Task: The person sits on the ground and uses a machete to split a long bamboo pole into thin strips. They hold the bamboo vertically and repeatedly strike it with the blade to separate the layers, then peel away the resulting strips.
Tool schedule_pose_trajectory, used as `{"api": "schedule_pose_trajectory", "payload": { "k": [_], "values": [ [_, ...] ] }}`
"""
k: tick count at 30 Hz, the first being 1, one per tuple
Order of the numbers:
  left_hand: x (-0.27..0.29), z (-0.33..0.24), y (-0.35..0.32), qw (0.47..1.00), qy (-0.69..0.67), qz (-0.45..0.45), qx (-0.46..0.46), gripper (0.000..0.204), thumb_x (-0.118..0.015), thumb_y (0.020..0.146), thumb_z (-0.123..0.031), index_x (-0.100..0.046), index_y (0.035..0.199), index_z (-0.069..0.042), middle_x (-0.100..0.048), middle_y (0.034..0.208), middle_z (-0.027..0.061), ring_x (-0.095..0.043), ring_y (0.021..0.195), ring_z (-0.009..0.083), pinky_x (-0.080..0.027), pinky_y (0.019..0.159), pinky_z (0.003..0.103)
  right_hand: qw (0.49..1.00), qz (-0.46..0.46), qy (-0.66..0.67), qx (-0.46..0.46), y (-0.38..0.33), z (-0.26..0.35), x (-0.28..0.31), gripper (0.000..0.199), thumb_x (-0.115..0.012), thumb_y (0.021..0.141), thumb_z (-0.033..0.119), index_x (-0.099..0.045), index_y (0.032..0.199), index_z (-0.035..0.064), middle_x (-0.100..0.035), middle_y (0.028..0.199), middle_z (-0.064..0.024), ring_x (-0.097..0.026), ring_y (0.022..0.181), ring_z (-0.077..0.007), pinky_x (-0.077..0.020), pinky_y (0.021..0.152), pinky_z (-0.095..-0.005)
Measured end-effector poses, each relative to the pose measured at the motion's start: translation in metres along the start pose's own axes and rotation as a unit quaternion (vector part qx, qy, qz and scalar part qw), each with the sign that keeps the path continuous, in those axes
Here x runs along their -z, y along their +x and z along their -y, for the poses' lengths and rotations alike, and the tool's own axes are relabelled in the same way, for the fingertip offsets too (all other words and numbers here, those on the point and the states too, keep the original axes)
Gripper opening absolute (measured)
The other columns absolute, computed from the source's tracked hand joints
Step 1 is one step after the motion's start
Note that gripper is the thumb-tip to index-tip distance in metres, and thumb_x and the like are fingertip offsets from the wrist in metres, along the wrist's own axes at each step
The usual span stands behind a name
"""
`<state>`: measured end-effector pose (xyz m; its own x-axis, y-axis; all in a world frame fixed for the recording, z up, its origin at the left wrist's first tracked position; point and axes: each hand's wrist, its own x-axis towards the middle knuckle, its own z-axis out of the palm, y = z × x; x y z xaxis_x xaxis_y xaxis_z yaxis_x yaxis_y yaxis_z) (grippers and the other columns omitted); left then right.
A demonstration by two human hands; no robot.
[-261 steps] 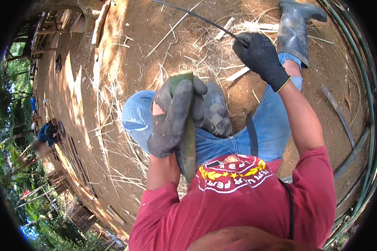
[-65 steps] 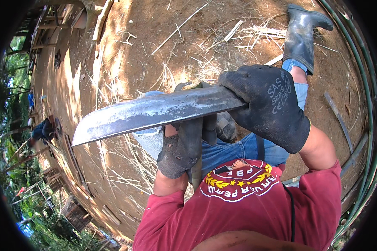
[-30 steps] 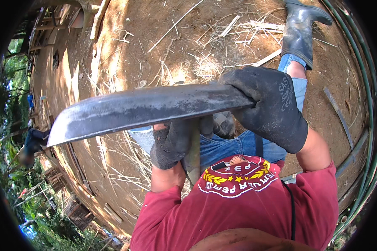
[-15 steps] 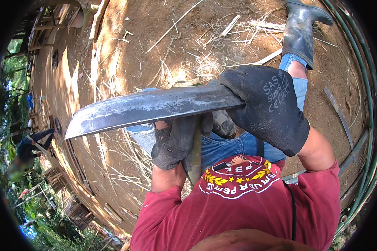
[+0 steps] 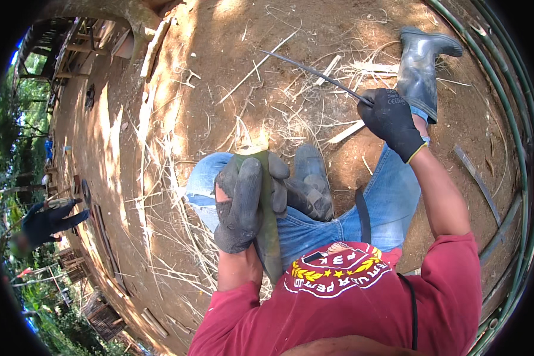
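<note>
My left hand [image 5: 241, 207], in a worn grey glove with a torn patch, is closed around a green bamboo piece [image 5: 269, 243]. The bamboo runs from my shirt front up past my fingers, with a pale cut end at the top. Off to the right, my right hand [image 5: 391, 120] in a black glove grips a machete [image 5: 315, 72]; its handle is hidden in the fist. The blade shows nearly edge-on as a thin dark line, pointing up and left, apart from the bamboo.
Pale bamboo shavings [image 5: 181, 237] litter the dirt around my legs. Long green bamboo poles [image 5: 507, 77] curve along the right side, near a flat metal strip [image 5: 477, 178]. My rubber boot [image 5: 418, 74] stretches ahead. Another person [image 5: 53, 222] is at the far left.
The machete has swung from broadside across the bamboo to the upper right, and now shows edge-on. My right arm has extended outward. The left hand and bamboo are now uncovered.
</note>
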<state>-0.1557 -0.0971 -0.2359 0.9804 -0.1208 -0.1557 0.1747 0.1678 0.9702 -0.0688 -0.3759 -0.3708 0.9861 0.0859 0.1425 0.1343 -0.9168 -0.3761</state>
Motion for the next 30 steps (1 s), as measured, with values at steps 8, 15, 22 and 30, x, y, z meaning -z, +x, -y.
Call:
{"api": "schedule_pose_trajectory", "payload": {
  "k": [8,15,22,30],
  "values": [
    [-0.001,0.014,0.012,1.000,0.021,-0.006,-0.007,0.049,-0.051,0.103,-0.043,-0.061,0.107,0.005,-0.060,0.066,0.0110,-0.055,0.046,0.0160,-0.044,0.038,0.027,0.950,-0.011,0.298,0.089,-0.024,0.103,0.067,0.014,-0.072,0.080,0.021,-0.066,0.086,0.0089,-0.063,0.073,-0.0143,-0.065,0.067,-0.0359,-0.0484,0.058,-0.0435],
    [0.028,0.047,0.005,0.998,0.042,0.012,-0.037,0.066,-0.054,0.098,-0.057,-0.059,0.119,0.006,-0.063,0.072,0.0153,-0.057,0.048,0.0196,-0.045,0.040,0.031,0.955,-0.039,0.242,0.167,-0.028,0.125,0.066,0.026,-0.078,0.073,0.032,-0.064,0.082,0.0126,-0.062,0.074,-0.0099,-0.065,0.071,-0.0324,-0.0492,0.062,-0.0440],
    [0.035,0.053,0.002,0.997,-0.081,0.010,-0.016,0.060,-0.057,0.098,-0.052,-0.059,0.121,0.004,-0.066,0.083,0.0163,-0.061,0.059,0.0220,-0.049,0.050,0.033,0.967,0.024,0.191,0.167,-0.026,0.126,0.075,0.034,-0.080,0.070,0.017,-0.071,0.101,0.0078,-0.072,0.089,-0.0122,-0.071,0.080,-0.0329,-0.0555,0.071,-0.0408],
    [0.036,0.046,0.007,0.974,-0.199,0.111,0.006,0.048,-0.060,0.099,-0.040,-0.058,0.124,0.001,-0.069,0.107,0.0177,-0.069,0.087,0.0261,-0.056,0.072,0.036,0.970,-0.014,0.159,0.185,-0.028,0.128,0.076,0.046,-0.081,0.063,0.017,-0.069,0.107,0.0095,-0.069,0.088,-0.0095,-0.068,0.076,-0.0318,-0.0522,0.067,-0.0418]
  ]
}}
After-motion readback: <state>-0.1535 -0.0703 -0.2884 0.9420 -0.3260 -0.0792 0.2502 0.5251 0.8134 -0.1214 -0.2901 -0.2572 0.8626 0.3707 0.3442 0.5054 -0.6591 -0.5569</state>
